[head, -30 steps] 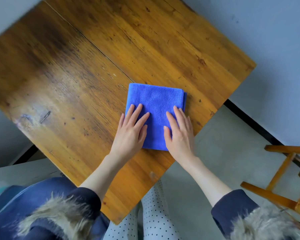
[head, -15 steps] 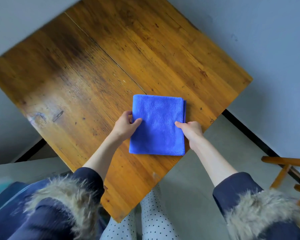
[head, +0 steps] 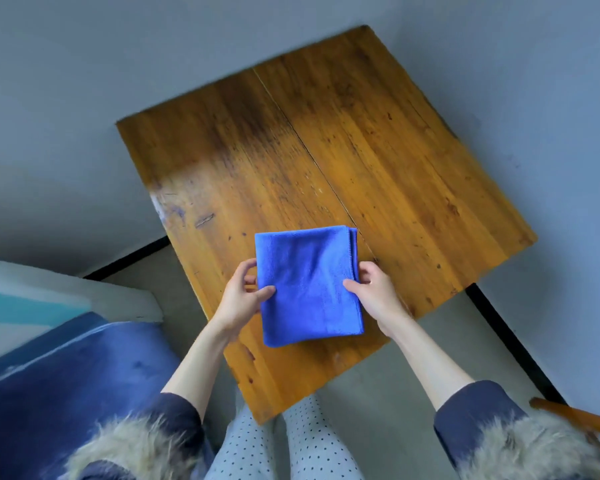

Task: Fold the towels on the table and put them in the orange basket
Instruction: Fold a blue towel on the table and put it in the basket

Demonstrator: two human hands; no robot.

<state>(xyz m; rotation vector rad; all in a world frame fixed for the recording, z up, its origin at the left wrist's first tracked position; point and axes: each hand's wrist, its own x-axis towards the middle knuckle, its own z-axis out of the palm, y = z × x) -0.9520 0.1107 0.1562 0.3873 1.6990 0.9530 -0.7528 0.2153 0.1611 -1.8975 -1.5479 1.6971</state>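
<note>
Head view: folded towel in both hands

The folded towel sits over the table's near edge, left hand and right hand flanking it.

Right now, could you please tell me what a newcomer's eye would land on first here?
The folded blue towel stands out, bright against the worn wooden table near its front edge. The left hand and right hand pinch its opposite sides, thumbs on top. No orange basket is in view.
</note>
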